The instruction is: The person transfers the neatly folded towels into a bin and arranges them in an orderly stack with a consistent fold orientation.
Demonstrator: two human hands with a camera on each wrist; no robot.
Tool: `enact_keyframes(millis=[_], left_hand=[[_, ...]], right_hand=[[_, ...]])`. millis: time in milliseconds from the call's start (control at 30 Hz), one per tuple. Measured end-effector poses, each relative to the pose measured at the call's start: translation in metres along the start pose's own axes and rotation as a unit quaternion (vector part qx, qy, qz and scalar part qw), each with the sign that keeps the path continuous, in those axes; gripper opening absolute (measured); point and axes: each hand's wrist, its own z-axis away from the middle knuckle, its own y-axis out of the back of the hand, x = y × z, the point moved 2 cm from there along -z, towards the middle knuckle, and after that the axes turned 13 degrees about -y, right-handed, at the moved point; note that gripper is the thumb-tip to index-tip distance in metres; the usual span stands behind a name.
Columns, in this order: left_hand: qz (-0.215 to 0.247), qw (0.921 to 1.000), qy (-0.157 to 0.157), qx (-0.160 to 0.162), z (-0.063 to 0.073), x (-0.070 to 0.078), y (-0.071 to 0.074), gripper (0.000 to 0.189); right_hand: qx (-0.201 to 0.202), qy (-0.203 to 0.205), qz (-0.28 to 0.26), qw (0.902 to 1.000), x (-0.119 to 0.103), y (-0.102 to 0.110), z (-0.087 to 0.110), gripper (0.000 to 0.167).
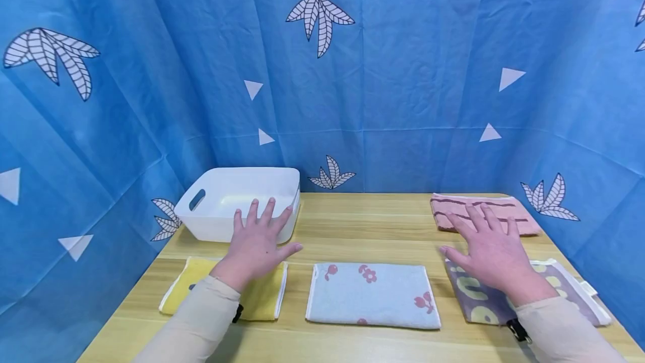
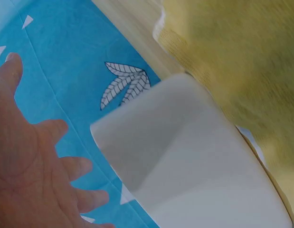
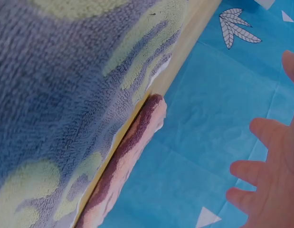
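Observation:
My left hand is spread with straight fingers above the table, holding nothing. It overlaps the front of a white plastic basket and the folded yellow towel in the head view. My right hand, fingers also spread and holding nothing, hovers over the folded purple-grey towel with yellow-green shapes. Its fingertips overlap the folded pink striped towel behind. Between the hands lies a folded light blue towel with pink flowers. The left wrist view shows the basket's outer wall beside the yellow towel.
A wooden table carries the basket at the back left and the towels around it. Blue curtains with white leaves and triangles hang close behind the table and along both sides.

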Motion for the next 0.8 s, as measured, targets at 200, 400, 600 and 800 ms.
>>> enact_keyframes(millis=[200,400,600,800], left_hand=[[-0.003,1.0000,0.004,0.003,0.002,-0.013,0.001,0.091],[0.003,0.9999,0.017,-0.004,0.005,-0.030,-0.003,0.094],[0.011,0.9997,0.020,0.000,0.006,-0.049,-0.009,0.088],[0.015,0.9996,0.024,-0.008,0.009,-0.069,-0.015,0.084]], right_hand=[[-0.006,-0.003,0.000,1.0000,-0.001,0.001,0.002,0.085],[-0.017,-0.008,-0.003,0.9998,0.002,0.000,0.003,0.086],[-0.025,-0.013,-0.004,0.9996,0.005,-0.001,0.004,0.089],[-0.024,-0.016,-0.009,0.9996,0.008,-0.002,0.006,0.088]])
